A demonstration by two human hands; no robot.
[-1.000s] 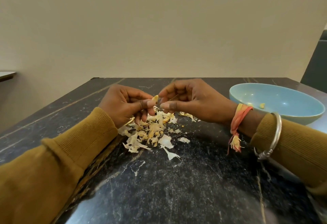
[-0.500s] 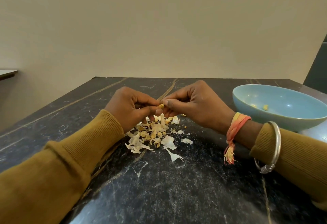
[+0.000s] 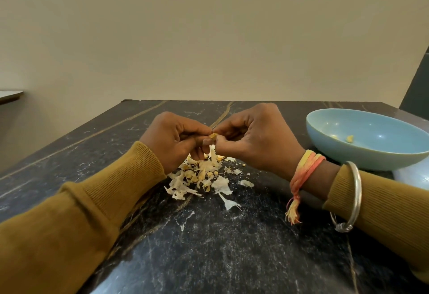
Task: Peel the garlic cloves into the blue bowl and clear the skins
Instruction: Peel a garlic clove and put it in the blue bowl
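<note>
Both hands meet above a pile of garlic skins and cloves (image 3: 199, 177) on the black marble table (image 3: 209, 247). A small yellowish garlic clove (image 3: 212, 135) is pinched between the fingertips of my left hand (image 3: 176, 140) and my right hand (image 3: 253, 138). A strip of white skin hangs from the clove toward the pile. The blue bowl (image 3: 371, 156) stands to the right, behind my right wrist, with two small peeled pieces (image 3: 349, 138) inside.
Loose skin flakes (image 3: 246, 183) lie scattered right of the pile. The table's far edge meets a beige wall. A dark chair back (image 3: 417, 84) shows at the far right and a light ledge (image 3: 9, 96) at the far left.
Both hands have drawn closer together and lifted slightly over the pile while working the clove. The skin strip now hangs below the fingers. The bowl has not moved.
</note>
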